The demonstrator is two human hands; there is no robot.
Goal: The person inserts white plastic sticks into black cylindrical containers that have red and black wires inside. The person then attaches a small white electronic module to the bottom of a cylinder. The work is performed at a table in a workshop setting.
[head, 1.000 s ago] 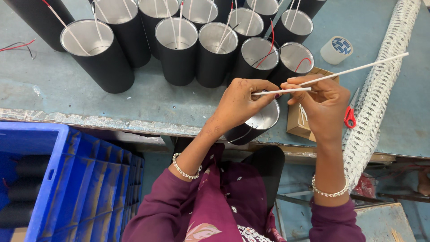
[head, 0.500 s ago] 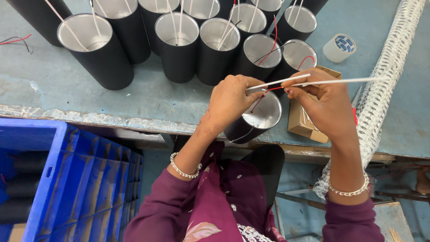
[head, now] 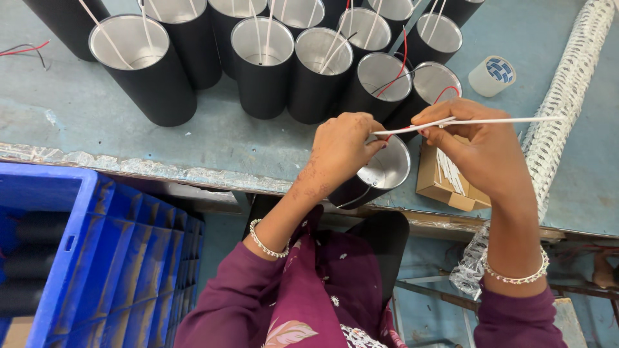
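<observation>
My left hand (head: 342,151) pinches the near end of a thin white sleeve tube (head: 490,120) together with a red wire, just above a black cylinder (head: 377,177) with a shiny metal inside that leans at the table's edge. My right hand (head: 480,151) grips the same white tube a little further along, fingers closed around it. The tube sticks out to the right, level over the table.
Several upright black cylinders (head: 264,67) with white tubes and red and black wires stand at the back of the blue-grey table (head: 97,138). A small cardboard box (head: 445,183) of white tubes, a tape roll (head: 491,76), a wrapped white bundle (head: 561,103) and a blue crate (head: 97,258) are nearby.
Both hands have stayed over the leaning cylinder. The white tube has dropped from a slanted to a nearly level line, and my right hand has shifted slightly along it.
</observation>
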